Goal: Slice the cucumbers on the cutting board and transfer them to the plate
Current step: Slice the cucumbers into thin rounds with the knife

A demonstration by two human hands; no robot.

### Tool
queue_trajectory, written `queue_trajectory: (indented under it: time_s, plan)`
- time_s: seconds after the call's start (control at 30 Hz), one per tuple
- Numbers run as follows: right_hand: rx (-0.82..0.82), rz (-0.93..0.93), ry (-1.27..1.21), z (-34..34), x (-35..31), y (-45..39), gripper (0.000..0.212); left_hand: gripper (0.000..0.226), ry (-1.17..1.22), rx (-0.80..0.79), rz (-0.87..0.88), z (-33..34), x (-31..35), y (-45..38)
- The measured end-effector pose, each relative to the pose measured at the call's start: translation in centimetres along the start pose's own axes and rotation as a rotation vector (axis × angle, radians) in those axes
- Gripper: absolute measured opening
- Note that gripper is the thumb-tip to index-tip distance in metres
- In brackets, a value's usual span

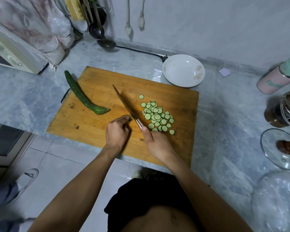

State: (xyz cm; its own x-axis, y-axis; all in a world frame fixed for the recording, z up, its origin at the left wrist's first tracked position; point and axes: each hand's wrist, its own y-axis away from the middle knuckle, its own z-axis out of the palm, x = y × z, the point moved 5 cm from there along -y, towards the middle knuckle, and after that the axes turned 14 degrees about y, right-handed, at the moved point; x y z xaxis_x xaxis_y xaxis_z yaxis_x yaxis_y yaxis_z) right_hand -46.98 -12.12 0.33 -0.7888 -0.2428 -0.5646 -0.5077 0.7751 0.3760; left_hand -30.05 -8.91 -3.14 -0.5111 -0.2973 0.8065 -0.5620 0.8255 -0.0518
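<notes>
A wooden cutting board (94, 126) lies on the marble counter. A whole dark green cucumber (81, 95) rests across its left part. A pile of several thin cucumber slices (157, 117) sits right of centre. My right hand (155, 142) grips the handle of a long knife (124, 103), whose blade points away to the upper left. My left hand (117, 131) pinches a small green cucumber end (130, 120) against the blade. A white plate (182, 62) stands bare past the board's far right corner.
A microwave (10, 56) stands far left, with ladles (105, 42) and a power cord by the wall. At the right are a pink and green flask (278, 77), a dark jar (283, 111) and a glass lid (281, 149). Another person's shoe (27, 178) shows on the floor.
</notes>
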Motion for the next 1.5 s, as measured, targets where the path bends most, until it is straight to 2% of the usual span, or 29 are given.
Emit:
queue_trajectory:
  time_s: [0.2, 0.3, 0.4, 0.53, 0.77, 1.13, 1.37, 1.5]
  plan:
    - [-0.024, 0.161, -0.146, -1.4, 2.5, 1.6, 0.066, 0.028, 0.085, 0.007, 0.079, 1.6, 0.2, 1.5]
    - [-0.041, 0.128, -0.128, -2.1, 2.7, 2.5, 0.065, 0.026, 0.137, 0.06, 0.071, 1.9, 0.3, 2.1]
    - [-0.033, 0.051, -0.043, -2.0, 2.4, 3.4, 0.076, 0.029, 0.125, 0.042, 0.09, 1.8, -0.1, 2.0]
    - [-0.005, -0.04, 0.001, -2.0, 1.4, 4.3, 0.068, 0.032, 0.1, 0.016, 0.121, 1.8, -0.1, 2.0]
    - [-0.025, -0.036, 0.036, -1.6, 1.1, 4.8, 0.06, 0.034, 0.115, 0.048, 0.065, 1.8, 0.1, 2.3]
    - [-0.026, -0.039, 0.045, -1.3, 0.9, 5.2, 0.061, 0.031, 0.171, 0.091, 0.005, 1.9, 0.3, 2.4]
    - [-0.094, -0.02, 0.022, -1.6, 0.8, 3.9, 0.064, 0.034, 0.141, 0.084, 0.029, 2.0, 0.4, 2.4]
    - [-0.077, -0.022, 0.033, -0.4, 0.7, 2.5, 0.065, 0.034, 0.118, 0.08, 0.051, 2.1, 0.6, 2.6]
